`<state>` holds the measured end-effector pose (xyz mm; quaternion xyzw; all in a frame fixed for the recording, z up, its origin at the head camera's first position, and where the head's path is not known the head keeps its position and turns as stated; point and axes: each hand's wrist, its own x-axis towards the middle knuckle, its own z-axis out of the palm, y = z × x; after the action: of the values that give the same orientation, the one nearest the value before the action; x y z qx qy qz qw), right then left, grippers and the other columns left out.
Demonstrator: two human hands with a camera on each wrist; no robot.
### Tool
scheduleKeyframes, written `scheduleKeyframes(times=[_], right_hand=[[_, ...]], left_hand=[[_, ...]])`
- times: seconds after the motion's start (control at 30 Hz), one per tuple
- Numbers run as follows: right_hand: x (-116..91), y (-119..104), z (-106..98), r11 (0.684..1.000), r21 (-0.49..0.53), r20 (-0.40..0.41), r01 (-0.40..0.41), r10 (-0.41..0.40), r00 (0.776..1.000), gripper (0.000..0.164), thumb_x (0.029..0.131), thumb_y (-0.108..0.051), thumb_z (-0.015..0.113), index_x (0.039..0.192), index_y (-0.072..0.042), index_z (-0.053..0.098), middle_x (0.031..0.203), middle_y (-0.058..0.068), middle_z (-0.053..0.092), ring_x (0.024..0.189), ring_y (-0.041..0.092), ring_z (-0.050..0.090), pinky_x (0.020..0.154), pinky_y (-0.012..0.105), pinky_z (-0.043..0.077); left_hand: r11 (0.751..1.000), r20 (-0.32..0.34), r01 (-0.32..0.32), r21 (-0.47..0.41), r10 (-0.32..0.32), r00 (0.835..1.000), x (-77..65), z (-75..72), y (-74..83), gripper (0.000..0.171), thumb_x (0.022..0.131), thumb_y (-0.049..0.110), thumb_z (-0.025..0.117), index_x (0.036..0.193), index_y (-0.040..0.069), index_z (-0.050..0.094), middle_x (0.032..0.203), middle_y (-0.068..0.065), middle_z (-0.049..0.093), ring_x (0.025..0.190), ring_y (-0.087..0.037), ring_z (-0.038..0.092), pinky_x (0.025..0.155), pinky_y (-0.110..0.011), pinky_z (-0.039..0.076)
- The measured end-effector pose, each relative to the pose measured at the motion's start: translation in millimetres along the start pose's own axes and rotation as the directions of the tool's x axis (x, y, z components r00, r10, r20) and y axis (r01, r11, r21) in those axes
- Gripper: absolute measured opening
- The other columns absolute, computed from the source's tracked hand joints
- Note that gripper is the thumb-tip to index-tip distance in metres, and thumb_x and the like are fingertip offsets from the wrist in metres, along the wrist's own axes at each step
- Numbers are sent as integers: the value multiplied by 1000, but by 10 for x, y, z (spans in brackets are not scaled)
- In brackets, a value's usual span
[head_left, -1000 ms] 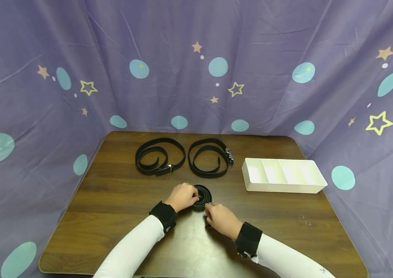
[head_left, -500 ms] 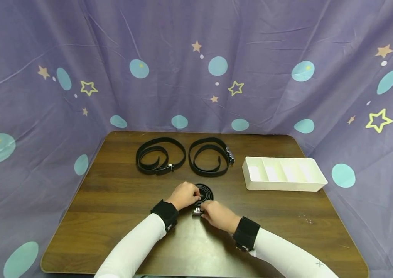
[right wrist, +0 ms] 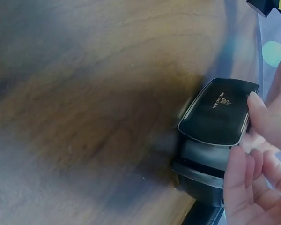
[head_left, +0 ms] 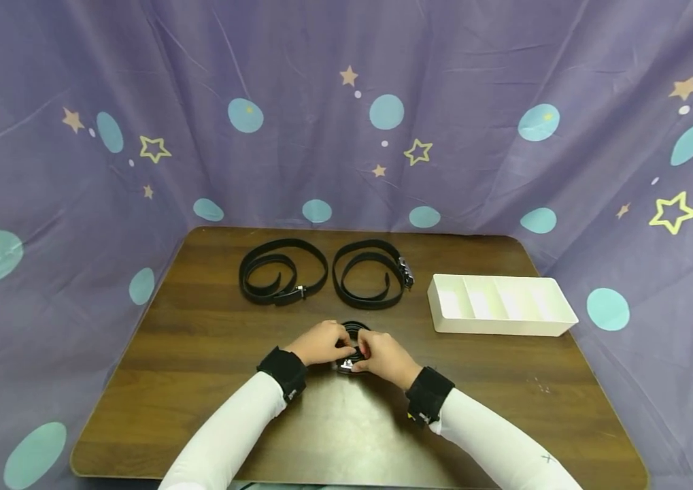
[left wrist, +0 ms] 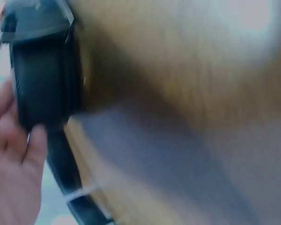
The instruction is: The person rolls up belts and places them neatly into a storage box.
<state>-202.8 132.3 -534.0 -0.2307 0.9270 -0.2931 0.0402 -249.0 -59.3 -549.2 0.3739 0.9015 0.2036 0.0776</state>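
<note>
A black belt (head_left: 355, 328) is wound into a tight coil between the two hands in the head view. Its buckle (right wrist: 220, 111), a glossy dark plate with a metal rim and small lettering, lies against the coil's near side. My left hand (head_left: 324, 342) holds the coil from the left; in the left wrist view its fingers (left wrist: 35, 145) lie along the blurred black strap. From the right, my right hand (head_left: 387, 355) grips the buckle end, with its thumb (right wrist: 264, 115) on the plate's edge. The hands cover much of the coil in the head view.
Two loosely looped black belts lie farther back, a left one (head_left: 317, 287) and a right one (head_left: 336, 278). A white divided box (head_left: 499, 327) sits at the right of the wooden table (head_left: 199, 395). Behind hangs a purple patterned curtain (head_left: 297, 163).
The right hand has brought the buckle end leftward and in against the near side of the coil. My left hand has stayed by the coil. The other belts and the box have not moved.
</note>
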Motion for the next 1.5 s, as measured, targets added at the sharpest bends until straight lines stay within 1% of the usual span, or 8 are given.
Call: scheduleKeyframes(times=[0.1, 0.2, 0.47, 0.63, 0.93, 1.13, 1.33, 1.5], right_hand=[[5, -3, 3, 999, 32, -2, -22, 22, 1000, 43, 68, -26, 88, 75, -11, 48, 63, -8, 43, 54, 3, 39, 50, 19, 32], [-4, 0, -2, 999, 44, 2, -23, 23, 1000, 42, 68, -25, 88, 77, -9, 50, 64, -6, 47, 55, 3, 40, 50, 19, 33], [154, 47, -126, 997, 57, 80, 50, -54, 995, 16, 83, -13, 75, 80, -12, 59, 71, -4, 62, 58, 5, 56, 53, 19, 46], [305, 67, -117, 984, -114, 47, 136, -132, 990, 14, 80, -11, 78, 76, -18, 66, 76, -7, 65, 73, 5, 57, 69, 23, 48], [410, 18, -139, 928, -261, 224, 267, -211, 951, 16, 78, -11, 79, 79, -17, 64, 73, -8, 63, 65, 4, 55, 60, 21, 46], [465, -35, -104, 926, -336, 193, 171, -110, 975, 16, 77, -9, 76, 68, -15, 64, 65, -6, 61, 60, 7, 54, 54, 24, 45], [482, -72, -48, 928, -361, 172, 95, -34, 985, 25, 80, -12, 71, 58, -18, 60, 64, -2, 62, 57, 11, 54, 49, 32, 47], [511, -68, -47, 934, -353, 166, 50, 10, 986, 30, 81, -8, 71, 56, -16, 56, 64, -1, 61, 58, 12, 55, 50, 32, 47]], left_hand=[[998, 84, -23, -54, 27, 996, -73, -70, -8, 44, 76, 45, 78, 106, 14, 73, 106, 4, 68, 97, -13, 53, 88, -27, 45], [999, 88, -19, -33, 22, 996, -114, -55, 23, 55, 69, 48, 83, 109, 13, 71, 110, 4, 67, 94, -12, 48, 85, -26, 42], [1000, 23, 14, 16, -14, 1000, -131, 26, 41, 44, 72, 43, 82, 105, 16, 73, 103, 7, 67, 88, -10, 45, 81, -25, 40], [1000, -19, -6, 17, 6, 1000, -140, 50, 47, 43, 72, 43, 82, 104, 16, 72, 108, 8, 67, 87, -10, 44, 81, -25, 39], [996, -126, 54, 71, -45, 991, -316, 82, 187, 37, 77, 36, 80, 104, 12, 74, 122, -4, 64, 109, -18, 60, 93, -31, 48], [964, -207, -30, 265, 87, 975, -347, 113, 367, 16, 78, 23, 81, 87, 20, 68, 98, 5, 58, 85, -9, 62, 70, -23, 52], [950, -112, -93, 297, 132, 985, -281, 125, 523, 15, 80, 16, 77, 92, 19, 68, 92, 5, 59, 75, -6, 60, 60, -19, 48], [951, -9, -96, 294, 104, 995, -227, 126, 665, 11, 79, 14, 73, 74, 21, 65, 78, 9, 54, 63, -2, 47, 52, -18, 38]])
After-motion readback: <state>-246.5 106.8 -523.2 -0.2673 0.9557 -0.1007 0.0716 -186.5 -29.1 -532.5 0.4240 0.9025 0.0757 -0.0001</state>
